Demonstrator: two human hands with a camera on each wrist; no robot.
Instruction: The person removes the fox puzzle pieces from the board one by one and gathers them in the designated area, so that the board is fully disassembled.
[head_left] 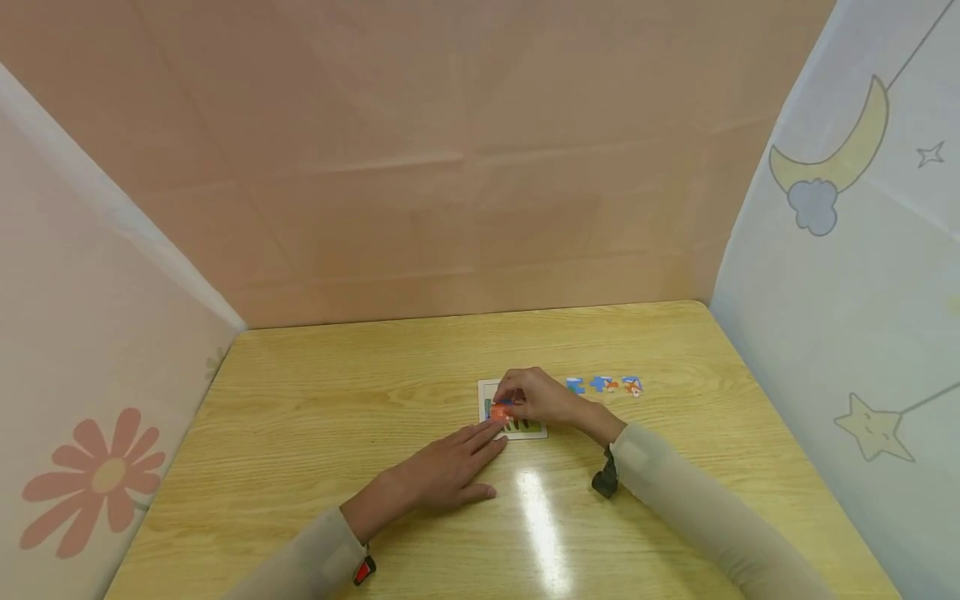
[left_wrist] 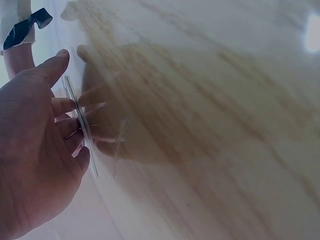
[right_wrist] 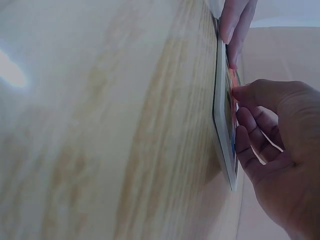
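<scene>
A small jigsaw puzzle in a white-rimmed tray [head_left: 525,437] lies flat on the wooden table. My right hand [head_left: 543,397] is over it, thumb and fingers curled down around an orange puzzle piece [head_left: 500,412] at the tray's left part. In the right wrist view, the thumb and fingertips of that hand [right_wrist: 295,125] meet the puzzle surface, and the exact grip is partly hidden. Stretched out from the left, my left hand [head_left: 447,468] rests its straight fingertips on the tray's lower left side, beside the orange piece.
To the right of the tray lie three loose puzzle pieces in a row: a blue-green one [head_left: 574,386], a blue and orange one [head_left: 602,383] and an orange one [head_left: 632,385]. Cloth walls [head_left: 465,208] border the table [head_left: 315,392] at the back and both sides.
</scene>
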